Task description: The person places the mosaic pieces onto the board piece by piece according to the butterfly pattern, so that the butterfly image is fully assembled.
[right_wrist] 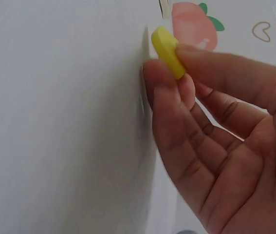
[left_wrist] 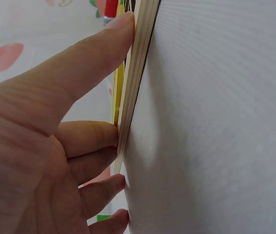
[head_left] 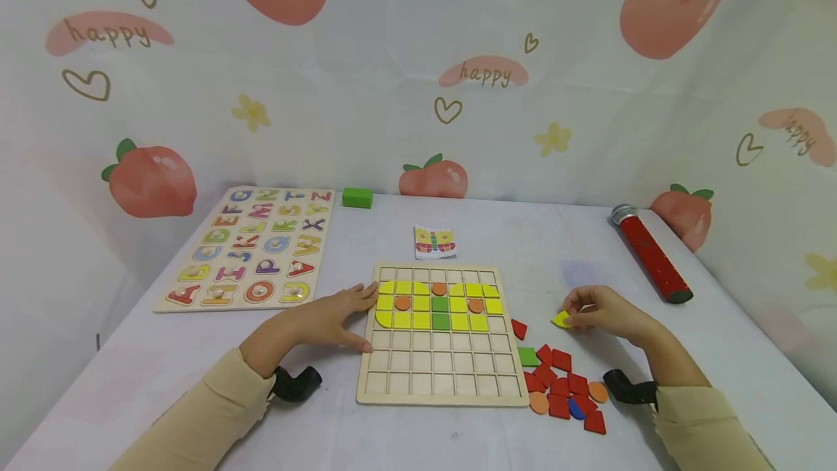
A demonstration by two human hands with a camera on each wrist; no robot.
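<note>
Pinching a yellow tile (head_left: pixel 560 319) between thumb and fingers, the right hand (head_left: pixel 601 310) has red tiles (head_left: pixel 561 360) on its near side and a wooden grid board (head_left: pixel 423 363) to its left. With extended fingers, the left hand (head_left: pixel 327 320) touches that board's edge, an alphabet puzzle (head_left: pixel 251 267) beyond it.

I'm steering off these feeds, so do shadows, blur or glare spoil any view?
Head view: even light, no strong glare on the board; left wrist view: soft shadow beside the board, faint stripes across the table; right wrist view: broad soft shadow near the right hand, slight blur where it pinches the yellow piece.
</note>
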